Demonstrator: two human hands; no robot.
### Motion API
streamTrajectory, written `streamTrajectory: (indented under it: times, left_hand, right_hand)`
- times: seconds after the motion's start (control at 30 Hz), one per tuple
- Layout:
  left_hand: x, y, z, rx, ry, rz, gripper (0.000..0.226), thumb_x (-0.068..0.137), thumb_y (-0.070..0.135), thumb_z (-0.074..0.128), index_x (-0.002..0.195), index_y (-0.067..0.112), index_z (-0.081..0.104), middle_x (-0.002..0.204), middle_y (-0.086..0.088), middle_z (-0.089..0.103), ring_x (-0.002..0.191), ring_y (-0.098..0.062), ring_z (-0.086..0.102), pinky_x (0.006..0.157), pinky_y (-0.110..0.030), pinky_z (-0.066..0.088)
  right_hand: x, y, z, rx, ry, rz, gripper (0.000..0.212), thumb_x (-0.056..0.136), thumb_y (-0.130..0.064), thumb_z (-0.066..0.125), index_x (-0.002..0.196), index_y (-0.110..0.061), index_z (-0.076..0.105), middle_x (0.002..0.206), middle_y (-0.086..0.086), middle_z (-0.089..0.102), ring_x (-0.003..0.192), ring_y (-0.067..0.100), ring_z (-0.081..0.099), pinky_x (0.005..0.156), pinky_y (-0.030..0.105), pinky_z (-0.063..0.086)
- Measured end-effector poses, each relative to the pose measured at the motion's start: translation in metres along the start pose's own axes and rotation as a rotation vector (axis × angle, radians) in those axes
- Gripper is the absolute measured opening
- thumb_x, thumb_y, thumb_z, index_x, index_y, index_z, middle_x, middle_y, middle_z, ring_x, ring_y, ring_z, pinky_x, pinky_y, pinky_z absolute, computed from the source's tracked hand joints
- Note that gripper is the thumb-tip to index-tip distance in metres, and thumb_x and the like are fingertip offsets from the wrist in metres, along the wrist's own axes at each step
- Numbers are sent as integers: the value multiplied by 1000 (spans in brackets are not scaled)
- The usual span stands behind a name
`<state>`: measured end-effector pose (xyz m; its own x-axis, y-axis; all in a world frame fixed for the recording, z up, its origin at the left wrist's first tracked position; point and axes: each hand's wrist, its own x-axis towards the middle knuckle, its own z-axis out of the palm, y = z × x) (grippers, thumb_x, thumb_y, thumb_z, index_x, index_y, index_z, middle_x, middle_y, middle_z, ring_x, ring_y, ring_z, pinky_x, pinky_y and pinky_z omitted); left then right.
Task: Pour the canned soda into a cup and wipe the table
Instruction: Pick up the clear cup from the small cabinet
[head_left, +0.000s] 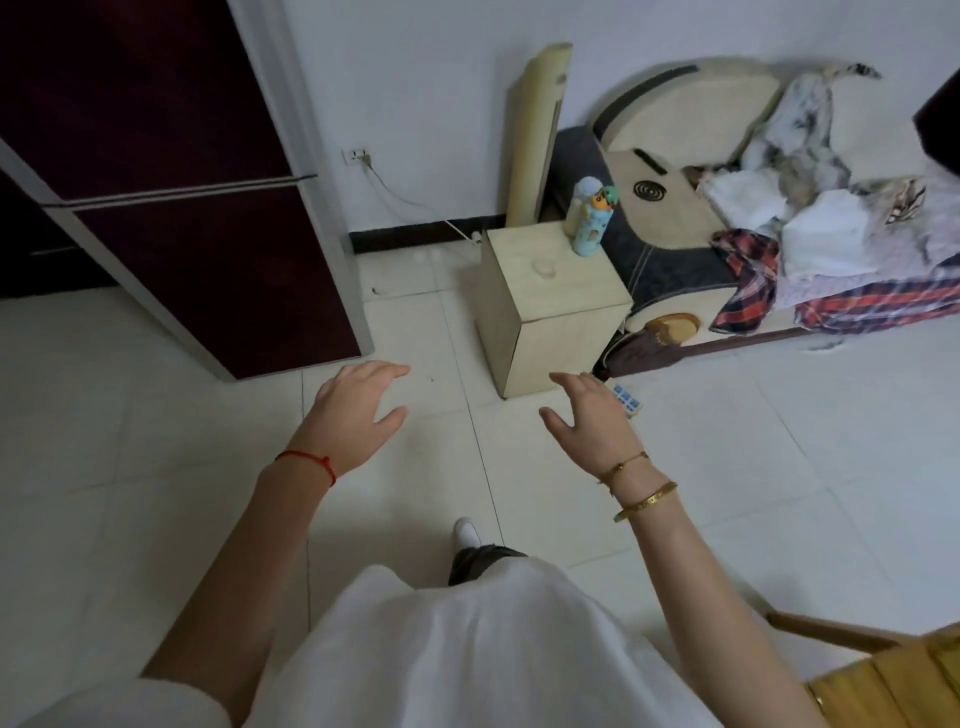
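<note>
Fingers spread and holding nothing, a person's left hand (353, 410) and right hand (589, 421) reach forward over a white tiled floor (156, 441), palms down, a red string on the left wrist and gold bangles on the right. Ahead stands a small pale bedside cabinet (545, 312) carrying a clear cup (544, 269) near the middle of its top and a blue patterned bottle (592, 218) at its back corner; a cluttered bed (779, 249) lies to its right and a dark refrigerator (182, 182) to its left. No soda can and no wiping cloth can be made out here, so the task appears barely begun. The risk, by this view: the light cup sits unsteadied and could tip once pouring starts, and the bottle could be knocked off during wiping.
</note>
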<state>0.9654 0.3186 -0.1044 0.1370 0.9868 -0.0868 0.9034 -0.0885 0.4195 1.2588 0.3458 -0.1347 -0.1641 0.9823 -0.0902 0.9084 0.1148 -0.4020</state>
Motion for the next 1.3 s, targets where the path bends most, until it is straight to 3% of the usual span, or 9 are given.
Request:
streamTrajectory:
  times: [0.27, 0.57, 0.97, 1.3]
  left_hand:
    - [131, -24, -37, 3, 46, -37, 49, 94, 29, 60, 141, 21, 48, 142, 3, 51, 134, -19, 41, 111, -38, 32]
    - [254, -63, -60, -43, -20, -9, 52, 95, 28, 58, 145, 22, 44, 148, 4, 45, 139, -18, 36, 116, -39, 28]
    - [464, -116, -121, -9, -138, 309, 47, 95, 23, 59, 140, 16, 50, 142, -2, 51, 131, -24, 44, 112, -41, 36]
    - [583, -106, -112, 4, -311, 555, 47, 96, 29, 55, 142, 20, 47, 142, 1, 50, 133, -18, 44, 113, -41, 37]
  right_hand:
    - [153, -12, -23, -4, -9, -65, 50, 92, -32, 58, 136, -10, 49, 129, 13, 57, 128, 32, 45, 108, 43, 36]
    - [270, -25, -18, 2, -28, -18, 50, 93, -31, 57, 137, -10, 47, 129, 12, 57, 128, 30, 45, 109, 42, 35]
    - [413, -65, -10, 70, 109, 257, 47, 96, -36, 50, 138, -14, 46, 132, 7, 54, 128, 27, 45, 110, 42, 34]
    - [444, -61, -9, 175, 188, 546, 48, 97, -34, 50, 139, -12, 46, 135, 7, 53, 129, 25, 45, 110, 38, 35]
